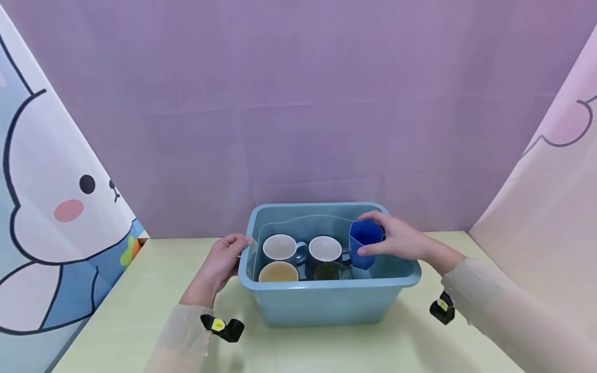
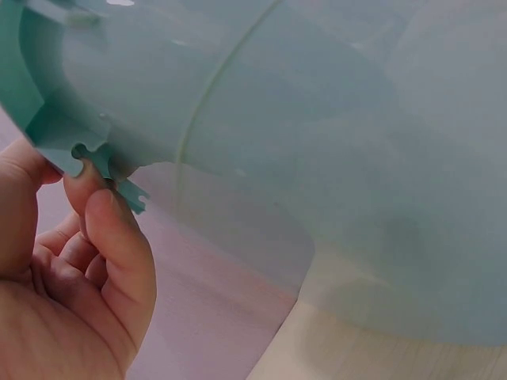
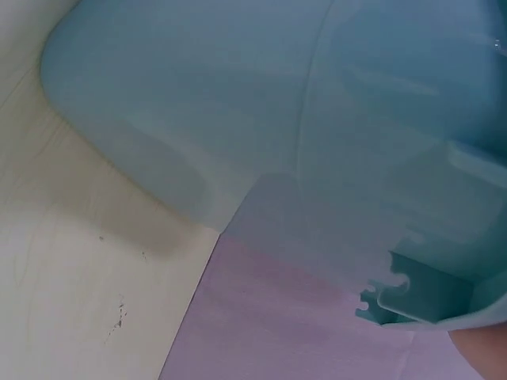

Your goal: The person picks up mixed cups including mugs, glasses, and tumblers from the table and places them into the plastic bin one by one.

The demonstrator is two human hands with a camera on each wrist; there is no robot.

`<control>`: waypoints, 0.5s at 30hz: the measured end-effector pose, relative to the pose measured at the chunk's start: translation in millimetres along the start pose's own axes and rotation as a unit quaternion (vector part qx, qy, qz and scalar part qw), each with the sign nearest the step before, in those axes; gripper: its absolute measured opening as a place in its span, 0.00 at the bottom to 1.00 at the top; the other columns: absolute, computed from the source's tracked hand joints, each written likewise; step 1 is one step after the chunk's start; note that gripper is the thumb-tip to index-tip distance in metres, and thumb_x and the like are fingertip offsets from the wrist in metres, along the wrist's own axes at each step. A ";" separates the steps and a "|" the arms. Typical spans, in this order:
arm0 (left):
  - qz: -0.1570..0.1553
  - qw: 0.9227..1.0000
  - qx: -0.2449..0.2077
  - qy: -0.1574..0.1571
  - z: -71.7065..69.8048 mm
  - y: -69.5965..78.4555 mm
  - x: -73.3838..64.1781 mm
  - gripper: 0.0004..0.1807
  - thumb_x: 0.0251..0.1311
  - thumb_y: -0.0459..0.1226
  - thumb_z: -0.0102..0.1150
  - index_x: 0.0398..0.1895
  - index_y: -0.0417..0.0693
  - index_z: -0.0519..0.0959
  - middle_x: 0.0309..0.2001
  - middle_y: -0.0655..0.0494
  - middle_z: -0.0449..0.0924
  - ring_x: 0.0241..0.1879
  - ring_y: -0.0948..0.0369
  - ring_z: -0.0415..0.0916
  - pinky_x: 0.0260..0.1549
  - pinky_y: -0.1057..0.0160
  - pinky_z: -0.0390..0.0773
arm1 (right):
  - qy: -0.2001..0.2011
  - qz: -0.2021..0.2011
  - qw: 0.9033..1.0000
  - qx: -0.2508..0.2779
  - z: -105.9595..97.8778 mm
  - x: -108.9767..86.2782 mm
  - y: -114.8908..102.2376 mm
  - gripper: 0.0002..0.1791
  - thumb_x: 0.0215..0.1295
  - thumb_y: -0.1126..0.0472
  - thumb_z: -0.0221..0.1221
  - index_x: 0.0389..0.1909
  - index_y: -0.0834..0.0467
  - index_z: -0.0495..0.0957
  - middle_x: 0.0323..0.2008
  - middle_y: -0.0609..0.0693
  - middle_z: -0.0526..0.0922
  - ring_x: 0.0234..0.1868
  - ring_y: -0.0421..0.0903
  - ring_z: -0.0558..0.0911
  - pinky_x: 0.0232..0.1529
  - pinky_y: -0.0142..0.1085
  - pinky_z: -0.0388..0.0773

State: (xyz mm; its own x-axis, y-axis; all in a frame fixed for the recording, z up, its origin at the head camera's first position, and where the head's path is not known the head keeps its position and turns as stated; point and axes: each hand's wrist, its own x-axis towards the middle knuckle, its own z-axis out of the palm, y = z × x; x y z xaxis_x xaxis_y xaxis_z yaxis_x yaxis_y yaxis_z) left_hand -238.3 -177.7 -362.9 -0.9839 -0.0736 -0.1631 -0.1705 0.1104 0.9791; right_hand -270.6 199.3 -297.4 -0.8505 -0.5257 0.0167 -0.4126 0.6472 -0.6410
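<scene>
A light-blue plastic bin (image 1: 326, 305) stands on the table. My left hand (image 1: 225, 259) grips its left rim, with the fingertips hooked on the notched underside of the rim (image 2: 67, 150) in the left wrist view. Inside the bin's right part, my right hand (image 1: 396, 238) holds a deep-blue, faceted cup (image 1: 366, 239) between thumb and fingers, its mouth tilted toward me. Left of it are two mugs with white insides, one light blue (image 1: 280, 248) and one dark (image 1: 325, 249). In front of them sit a cream-coloured cup (image 1: 279, 272) and a dark-green glass-like cup (image 1: 333, 271).
The bin rests on a pale yellow-green table (image 1: 140, 311), close to a purple cloth backdrop (image 1: 298, 103). A printed cartoon panel (image 1: 56, 181) flanks the left side, and a pale pink panel (image 1: 550, 207) the right.
</scene>
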 end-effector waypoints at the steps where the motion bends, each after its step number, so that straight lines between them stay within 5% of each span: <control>1: -0.001 1.000 0.000 0.000 -0.1 0.1 -0.1 0.19 0.67 0.48 0.50 0.48 0.41 0.73 0.33 0.54 0.75 0.29 0.58 0.75 0.31 0.64 0.80 | 0.000 0.004 1.000 -0.008 0.4 0.8 -0.2 0.41 0.52 0.45 0.67 0.63 0.57 0.62 0.56 0.61 0.72 0.53 0.58 0.76 0.43 0.45 0.81; 15: 0.001 1.000 -0.005 0.001 0.4 0.9 0.9 0.18 0.66 0.47 0.51 0.47 0.42 0.73 0.32 0.56 0.76 0.28 0.60 0.76 0.31 0.64 0.80 | -0.018 0.027 0.997 -0.072 5.5 12.1 -2.1 0.42 0.50 0.47 0.68 0.63 0.59 0.63 0.53 0.59 0.75 0.50 0.54 0.77 0.43 0.46 0.81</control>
State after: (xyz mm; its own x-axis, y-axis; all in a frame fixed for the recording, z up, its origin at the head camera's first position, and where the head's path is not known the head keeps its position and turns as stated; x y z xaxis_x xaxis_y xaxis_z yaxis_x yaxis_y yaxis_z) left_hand -239.3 -177.3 -362.2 -0.9842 -0.0756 -0.1601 -0.1674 0.1016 0.9806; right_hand -278.2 188.6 -300.1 -0.8615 -0.5058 -0.0433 -0.4118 0.7461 -0.5232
